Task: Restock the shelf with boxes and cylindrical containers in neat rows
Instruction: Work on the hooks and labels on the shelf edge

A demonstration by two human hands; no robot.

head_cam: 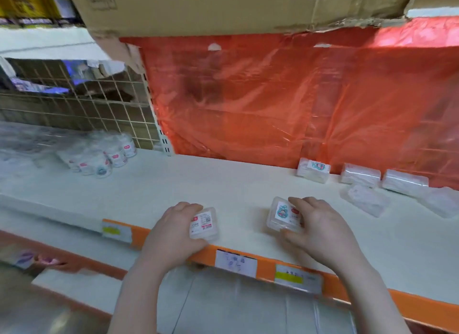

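My left hand (173, 230) grips a small clear plastic box (205, 223) with a white barcode label, low over the front of the white shelf (198, 182). My right hand (320, 230) holds a second clear box (282, 215) with a cartoon sticker, tilted on the shelf a little to the right. Several more clear boxes (360, 175) lie along the back right, some flat and askew. A cluster of cylindrical containers (109, 154) with pink labels stands and leans at the back left.
An orange price rail (263, 264) with paper tags runs along the shelf's front edge. Red plastic sheeting (285, 97) covers the back wall. A wire grid panel (82, 105) stands behind the cylinders. A torn cardboard box (223, 8) overhangs from above.
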